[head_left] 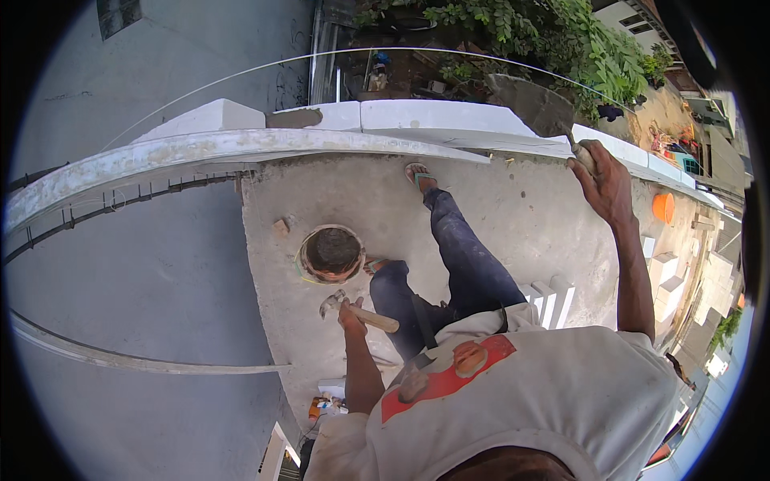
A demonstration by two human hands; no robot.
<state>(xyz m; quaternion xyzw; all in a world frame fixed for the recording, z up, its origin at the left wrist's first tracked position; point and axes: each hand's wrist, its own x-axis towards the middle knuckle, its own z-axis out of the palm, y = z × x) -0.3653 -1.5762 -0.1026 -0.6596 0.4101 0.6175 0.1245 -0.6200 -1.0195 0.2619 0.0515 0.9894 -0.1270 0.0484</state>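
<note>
My left hand [351, 319] is closed round a claw hammer [379, 321], its metal head toward the left, just below a bucket of dark mortar [333, 250] on the concrete ledge. My right hand [600, 180] grips the handle of a trowel [541, 108], whose broad, mortar-coated blade is raised beside a row of white blocks [445, 119] along the ledge's edge. A grey mortar patch [293, 118] lies on one block at the left part of the row. A long pale board [192, 143] runs in front of these blocks, and a thin line is stretched above them.
My sandalled feet stand on the concrete ledge [521, 216], which drops off at left beside rebar [144, 196] and a beam [160, 361]. An orange bucket [662, 208] and stacked white blocks [666, 280] are at right. Beyond the block row are plants [593, 56] and a yard below.
</note>
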